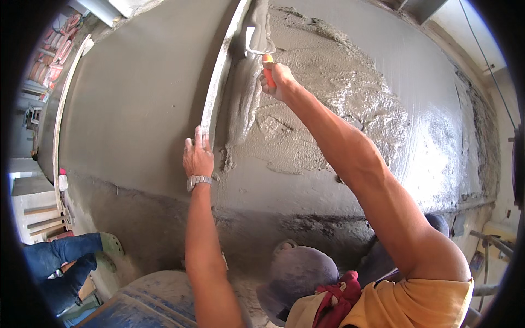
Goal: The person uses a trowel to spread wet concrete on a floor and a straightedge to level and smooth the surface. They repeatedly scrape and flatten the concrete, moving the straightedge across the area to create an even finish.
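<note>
My right hand (278,82) is wrapped round the orange handle of a trowel (250,39), at the upper middle. The trowel's blade lies against a ridge of wet cement mortar (244,98). To its left runs a long, pale straightedge (220,68), slanting up toward the top rim. My left hand (198,158), with a metal watch at the wrist, grips the straightedge's lower end; its thumb side is partly hidden. Rough, wet mortar (322,93) spreads right of the ridge over the grey plastered surface (131,82).
Smoother, shiny plaster (437,142) lies at the right. A long pale strip (61,115) borders the left side. Another person's legs in jeans (60,257) show at the lower left. A blue, dusty surface (142,303) is near the bottom, and metal bars (495,246) stand at the right.
</note>
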Motion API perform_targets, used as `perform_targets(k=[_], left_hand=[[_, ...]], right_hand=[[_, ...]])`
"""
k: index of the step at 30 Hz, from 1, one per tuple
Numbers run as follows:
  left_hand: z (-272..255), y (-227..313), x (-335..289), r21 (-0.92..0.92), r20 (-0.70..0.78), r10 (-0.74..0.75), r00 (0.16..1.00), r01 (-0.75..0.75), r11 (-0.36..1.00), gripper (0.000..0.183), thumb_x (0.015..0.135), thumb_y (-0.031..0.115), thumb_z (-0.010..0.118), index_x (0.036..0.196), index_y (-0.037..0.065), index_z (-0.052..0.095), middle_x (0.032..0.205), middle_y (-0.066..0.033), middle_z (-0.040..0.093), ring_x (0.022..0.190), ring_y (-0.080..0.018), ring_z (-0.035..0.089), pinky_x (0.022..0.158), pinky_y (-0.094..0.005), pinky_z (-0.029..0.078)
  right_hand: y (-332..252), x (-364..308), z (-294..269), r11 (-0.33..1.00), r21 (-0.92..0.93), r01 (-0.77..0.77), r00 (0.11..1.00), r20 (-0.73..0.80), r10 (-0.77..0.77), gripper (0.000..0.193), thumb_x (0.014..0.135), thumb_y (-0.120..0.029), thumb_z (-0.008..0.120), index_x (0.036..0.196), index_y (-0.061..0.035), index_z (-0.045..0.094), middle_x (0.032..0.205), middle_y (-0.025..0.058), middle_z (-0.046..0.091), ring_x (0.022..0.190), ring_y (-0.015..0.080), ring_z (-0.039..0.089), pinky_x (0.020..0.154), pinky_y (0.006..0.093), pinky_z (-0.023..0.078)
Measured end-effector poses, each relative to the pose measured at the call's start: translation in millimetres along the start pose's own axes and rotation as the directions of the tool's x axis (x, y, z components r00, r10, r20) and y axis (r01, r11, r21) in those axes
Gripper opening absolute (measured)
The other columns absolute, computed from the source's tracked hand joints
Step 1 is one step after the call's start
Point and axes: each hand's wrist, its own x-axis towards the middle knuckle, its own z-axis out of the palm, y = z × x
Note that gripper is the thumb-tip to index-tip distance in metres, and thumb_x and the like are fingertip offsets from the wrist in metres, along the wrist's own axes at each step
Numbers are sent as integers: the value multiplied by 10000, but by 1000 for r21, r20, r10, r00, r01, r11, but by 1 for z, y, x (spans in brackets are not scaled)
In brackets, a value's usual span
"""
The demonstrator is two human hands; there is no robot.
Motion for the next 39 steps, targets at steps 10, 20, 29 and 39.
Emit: perform_targets(k=[10,20,29,39], left_hand=[[0,-4,-1,4,-15,-14,1000,14,1000,418,939,357,432,1341,242,422,1055,-168,541,857,-355,616,706,-447,525],[-4,7,-2,23,-20,-24,1000,24,999,408,941,359,426,1335,252,426,1055,-156,545,875,-357,610,713,-455,525],[-6,6,-2,-15,31,-51,998,51,999,411,939,360,433,1335,249,424,1080,-164,543,927,-361,602,749,-458,520],[-1,0,-2,14,3,-56,998,56,998,432,936,364,423,1354,256,392,1122,-176,529,957,-374,591,773,-464,516]], right_hand=[[-32,-87,-127,980,98,175,959,-242,-147,188,894,-249,526,798,-104,454,666,21,448,479,102,423,385,228,352],[41,-86,4,989,-145,-41,997,58,50,233,891,-263,543,855,-43,476,683,48,476,484,119,443,379,258,357],[35,-106,-49,998,-36,-58,996,-63,55,212,875,-261,561,817,-72,485,666,24,461,484,126,435,395,265,345],[-2,-180,-144,955,73,286,893,-381,-239,181,899,-262,530,862,-98,461,655,0,453,459,67,398,353,200,308]])
